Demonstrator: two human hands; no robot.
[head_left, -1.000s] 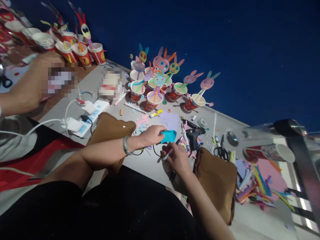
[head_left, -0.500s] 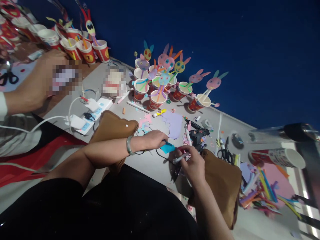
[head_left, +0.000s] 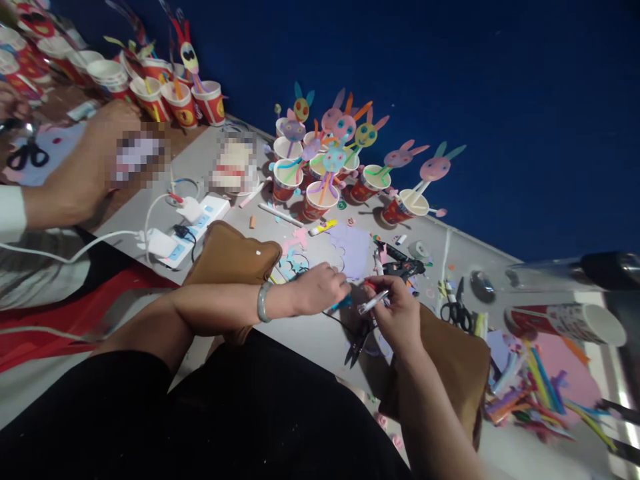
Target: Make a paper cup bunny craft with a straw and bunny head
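My left hand (head_left: 323, 290), with a bangle at the wrist, is closed over the table's front edge. A small piece of blue paper (head_left: 344, 304) shows under its fingertips, mostly hidden. To its right, my right hand (head_left: 400, 310) grips a whitish pen (head_left: 374, 302), its tip toward the left hand. Something small and red shows by the right fingertips, too little to name. Dark open blades (head_left: 357, 348), which look like scissors, lie below the hands. Purple paper (head_left: 350, 250) with drawn outlines lies beyond them.
Paper cups (head_left: 321, 201) with rabbit-faced figures stand along the blue wall. A black glue gun (head_left: 405, 265) and scissors (head_left: 457, 313) lie to the right, near coloured strips (head_left: 543, 380). A power strip (head_left: 200, 230) and another person's hand (head_left: 107, 143) are at left.
My left hand has turned and moved slightly right and down, so the blue paper is now mostly covered. My right hand, with the pen, has shifted a little right. The view has shifted slightly.
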